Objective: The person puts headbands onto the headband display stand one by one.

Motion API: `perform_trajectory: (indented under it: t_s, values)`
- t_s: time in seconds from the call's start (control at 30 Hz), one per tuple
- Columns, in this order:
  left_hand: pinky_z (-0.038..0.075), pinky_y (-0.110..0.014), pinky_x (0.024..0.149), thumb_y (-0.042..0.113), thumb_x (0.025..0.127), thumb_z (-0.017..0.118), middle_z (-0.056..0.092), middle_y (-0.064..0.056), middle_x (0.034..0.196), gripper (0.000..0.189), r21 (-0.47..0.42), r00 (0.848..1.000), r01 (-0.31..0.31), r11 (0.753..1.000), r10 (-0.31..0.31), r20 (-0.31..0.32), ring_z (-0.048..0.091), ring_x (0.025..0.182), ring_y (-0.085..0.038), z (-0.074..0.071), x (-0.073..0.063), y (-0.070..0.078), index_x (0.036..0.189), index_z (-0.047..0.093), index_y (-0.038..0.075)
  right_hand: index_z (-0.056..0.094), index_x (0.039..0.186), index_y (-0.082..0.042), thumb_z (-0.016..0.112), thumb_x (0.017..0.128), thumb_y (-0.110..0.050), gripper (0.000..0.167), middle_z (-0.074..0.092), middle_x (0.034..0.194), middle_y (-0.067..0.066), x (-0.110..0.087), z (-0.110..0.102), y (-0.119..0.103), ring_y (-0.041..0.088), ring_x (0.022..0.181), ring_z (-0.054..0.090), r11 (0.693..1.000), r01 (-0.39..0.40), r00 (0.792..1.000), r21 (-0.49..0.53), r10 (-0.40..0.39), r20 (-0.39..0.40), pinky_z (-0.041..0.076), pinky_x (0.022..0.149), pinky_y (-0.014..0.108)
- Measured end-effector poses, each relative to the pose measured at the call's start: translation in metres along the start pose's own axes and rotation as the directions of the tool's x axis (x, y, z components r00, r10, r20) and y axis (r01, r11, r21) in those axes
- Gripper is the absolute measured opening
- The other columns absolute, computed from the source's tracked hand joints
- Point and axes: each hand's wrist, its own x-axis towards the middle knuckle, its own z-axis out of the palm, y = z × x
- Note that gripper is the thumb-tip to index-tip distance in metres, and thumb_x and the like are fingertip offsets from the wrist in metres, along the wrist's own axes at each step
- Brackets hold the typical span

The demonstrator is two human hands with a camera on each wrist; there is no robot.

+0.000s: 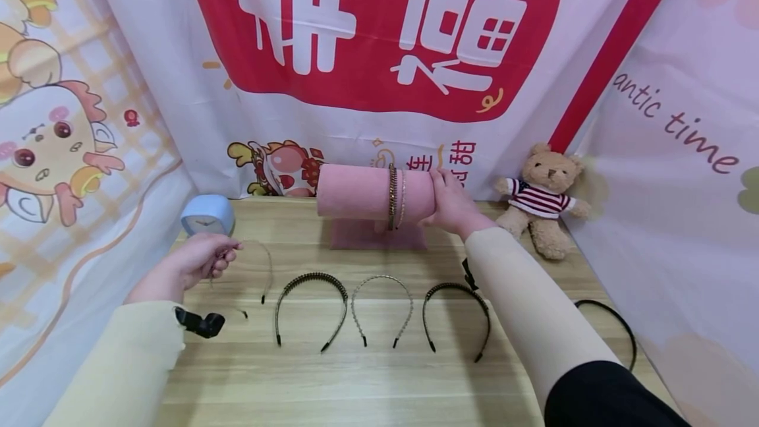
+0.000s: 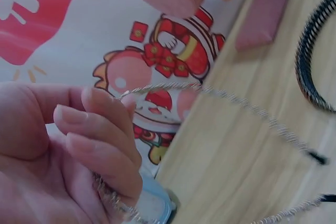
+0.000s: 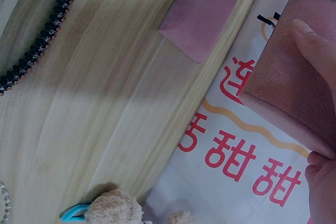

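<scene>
The headband pinched in my left hand, left of frame, could snag the nearby clock, or my right hand (gripping the pink stand, centre) could push it over.

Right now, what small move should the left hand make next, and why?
Probably, the left hand should carry its headband toward the free left end of the pink roll: two other headbands already hang on this roll, and the right hand holds its right end.

The stand is pink, the clock pale blue, the tabletop beige wood-grained.
</scene>
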Motion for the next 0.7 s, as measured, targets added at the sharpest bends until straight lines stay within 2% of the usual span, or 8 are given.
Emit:
perform_trajectory:
  t_s: [0.1,0.17,0.27,0.37,0.43,0.53,0.7]
  values:
    - [0.046,-0.021,0.053,0.014,0.106,0.040,0.059,0.004,0.071,0.027,-0.111,0.996,-0.064,0.992,0.070,0.047,0.049,0.056,-0.005,0.002,0.000,0.005,0.098,0.065,0.007,0.016,0.157,-0.006,0.095,0.061,-0.037,0.128,0.021,0.156,0.020,0.000,0.001,0.000,0.039,0.139,0.027,1.000,-0.004,1.000,-0.002,0.004,-0.002,0.025,0.115,0.050]
    - [0.048,-0.021,0.055,0.013,0.107,0.039,0.062,0.002,0.073,0.030,-0.213,0.988,-0.114,0.970,0.133,0.078,0.053,0.059,-0.005,0.005,0.001,0.007,0.102,0.068,0.006,0.017,0.157,-0.006,0.095,0.061,-0.037,0.128,0.021,0.155,0.020,0.001,0.001,0.000,0.038,0.139,0.028,1.000,-0.003,1.000,0.003,0.003,-0.006,0.025,0.115,0.050]
    - [0.051,-0.021,0.057,0.011,0.108,0.038,0.065,-0.001,0.078,0.031,-0.362,0.965,-0.185,0.914,0.239,0.110,0.058,0.064,-0.007,0.009,0.004,0.010,0.113,0.067,0.003,0.018,0.156,-0.005,0.096,0.060,-0.034,0.127,0.021,0.155,0.020,0.000,0.003,0.000,0.039,0.139,0.028,1.000,-0.002,1.000,0.016,0.002,-0.011,0.025,0.115,0.051]
    - [0.052,-0.022,0.059,0.010,0.108,0.037,0.067,-0.002,0.083,0.031,-0.455,0.942,-0.247,0.856,0.321,0.094,0.060,0.067,-0.008,0.016,0.009,0.014,0.119,0.065,0.003,0.018,0.156,-0.005,0.096,0.060,-0.033,0.127,0.021,0.155,0.020,0.000,0.003,0.001,0.039,0.139,0.028,1.000,-0.002,1.000,0.023,0.002,-0.015,0.025,0.115,0.051]
    - [0.054,-0.023,0.060,0.010,0.108,0.039,0.068,-0.003,0.085,0.030,-0.490,0.937,-0.273,0.828,0.344,0.059,0.062,0.067,-0.009,0.022,0.014,0.016,0.120,0.065,0.005,0.017,0.156,-0.005,0.096,0.060,-0.033,0.127,0.021,0.155,0.021,0.000,0.003,0.002,0.039,0.139,0.028,1.000,0.000,1.000,0.020,0.001,-0.015,0.025,0.115,0.051]
    - [0.056,-0.025,0.064,0.011,0.107,0.041,0.069,-0.004,0.085,0.027,-0.520,0.939,-0.295,0.802,0.344,-0.002,0.064,0.067,-0.011,0.032,0.023,0.020,0.124,0.062,0.006,0.017,0.156,-0.005,0.096,0.060,-0.035,0.128,0.021,0.155,0.020,0.000,0.004,0.003,0.039,0.139,0.028,1.000,0.002,1.000,0.010,-0.002,-0.017,0.025,0.115,0.049]
    - [0.058,-0.032,0.076,0.012,0.106,0.043,0.067,-0.004,0.084,0.040,-0.541,0.940,-0.314,0.780,0.335,-0.063,0.068,0.072,-0.014,0.051,0.042,0.026,0.144,0.042,0.000,0.017,0.156,-0.005,0.096,0.059,-0.037,0.129,0.021,0.155,0.021,0.001,0.004,0.004,0.039,0.139,0.027,1.000,0.008,1.000,0.006,-0.008,-0.019,0.024,0.115,0.050]
